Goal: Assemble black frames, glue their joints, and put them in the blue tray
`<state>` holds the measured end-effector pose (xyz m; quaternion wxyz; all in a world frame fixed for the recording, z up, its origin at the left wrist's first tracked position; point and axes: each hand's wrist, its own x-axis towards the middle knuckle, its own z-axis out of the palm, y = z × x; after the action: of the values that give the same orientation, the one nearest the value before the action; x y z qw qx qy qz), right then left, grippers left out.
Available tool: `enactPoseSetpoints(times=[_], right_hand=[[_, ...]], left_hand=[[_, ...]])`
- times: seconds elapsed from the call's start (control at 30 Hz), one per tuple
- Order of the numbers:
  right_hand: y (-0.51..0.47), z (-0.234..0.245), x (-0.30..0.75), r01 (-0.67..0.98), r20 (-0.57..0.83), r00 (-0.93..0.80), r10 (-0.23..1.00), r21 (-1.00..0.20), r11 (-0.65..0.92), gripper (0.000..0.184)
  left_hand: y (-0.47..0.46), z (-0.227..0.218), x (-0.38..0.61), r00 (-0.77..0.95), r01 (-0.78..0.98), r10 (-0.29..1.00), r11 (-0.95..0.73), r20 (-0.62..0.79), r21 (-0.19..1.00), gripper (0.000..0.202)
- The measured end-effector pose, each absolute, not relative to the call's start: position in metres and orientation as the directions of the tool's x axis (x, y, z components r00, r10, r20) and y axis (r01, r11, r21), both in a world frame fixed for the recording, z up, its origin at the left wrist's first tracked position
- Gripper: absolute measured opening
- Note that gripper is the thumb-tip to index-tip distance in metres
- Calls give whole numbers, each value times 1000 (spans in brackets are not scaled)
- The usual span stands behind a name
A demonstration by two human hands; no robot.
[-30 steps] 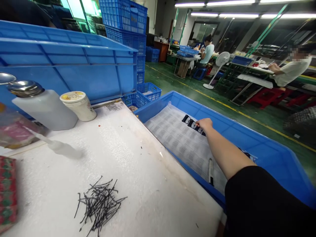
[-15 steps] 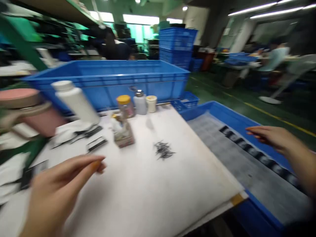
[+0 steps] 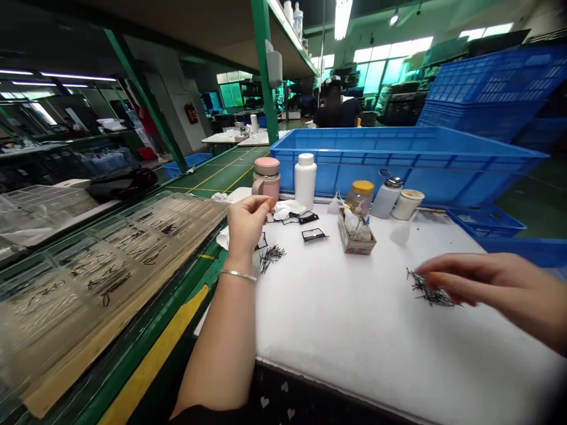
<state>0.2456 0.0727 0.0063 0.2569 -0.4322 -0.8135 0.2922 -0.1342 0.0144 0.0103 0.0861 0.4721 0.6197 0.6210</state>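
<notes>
My left hand [image 3: 248, 221] reaches forward over the left side of the white tabletop [image 3: 328, 307], thumb and forefinger pinched together. Whatever is in that pinch, if anything, is too small to make out. Just below it lies a small pile of thin black strips [image 3: 271, 255]. On the right, my right hand [image 3: 496, 286] hovers low over a second pile of thin black pieces [image 3: 432, 293], its fingers stretched out and slightly blurred, thumb apart from the forefinger. A black rectangular frame [image 3: 313, 235] lies between the hands, farther back.
Behind the work area stand a pink mug [image 3: 267, 177], a white bottle [image 3: 305, 180], a yellow-lidded jar [image 3: 359, 198], a pump bottle [image 3: 387, 198] and a small box [image 3: 358, 242]. A large blue crate [image 3: 398, 168] backs them. Clear compartment trays [image 3: 110, 260] line the left; a person sits beyond.
The view has swung left. My right hand has moved from above the blue bin on the right to the black pile. My left hand stays pinched, now near the mug and the left pile.
</notes>
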Motion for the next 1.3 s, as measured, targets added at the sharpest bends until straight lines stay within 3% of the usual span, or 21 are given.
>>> enactPoseSetpoints(times=[0.03,0.1,0.2,0.3,0.37,0.73,0.87,1.03,1.13,1.23,1.3], right_hand=[[68,12,221,515,68,-588,806,-736,438,38],[62,15,177,443,31,-680,733,-780,443,33],[59,0,133,374,152,-631,761,-799,470,25],[60,-27,119,378,339,-545,767,-717,585,20],[62,-40,120,384,378,-577,724,-657,649,18],[61,-29,132,309,369,-508,778,-765,565,20],[63,-28,134,279,388,-481,786,-782,558,19],[69,-24,142,278,423,-433,796,-777,564,17],[76,-22,151,308,443,-355,823,-776,551,17],[85,-19,159,328,461,-268,846,-782,530,18],[89,-16,163,307,452,-229,862,-807,505,19]], left_hand=[[14,8,-140,-505,580,720,-125,475,805,22],[15,2,-147,-448,685,785,-7,429,728,11],[14,-5,-151,-411,759,848,114,335,641,4],[12,-7,-155,-440,802,845,218,303,556,9],[13,-7,-154,-452,823,833,253,318,509,13],[48,-38,-64,-113,951,930,-1,350,309,14],[52,-44,-60,-126,923,938,-8,322,384,19],[48,-39,-69,-215,793,907,-55,363,606,24],[40,-29,-73,-282,614,897,-104,340,782,18],[30,-17,-69,-262,397,925,-157,276,904,27],[23,-10,-60,-217,166,955,-166,201,972,29]])
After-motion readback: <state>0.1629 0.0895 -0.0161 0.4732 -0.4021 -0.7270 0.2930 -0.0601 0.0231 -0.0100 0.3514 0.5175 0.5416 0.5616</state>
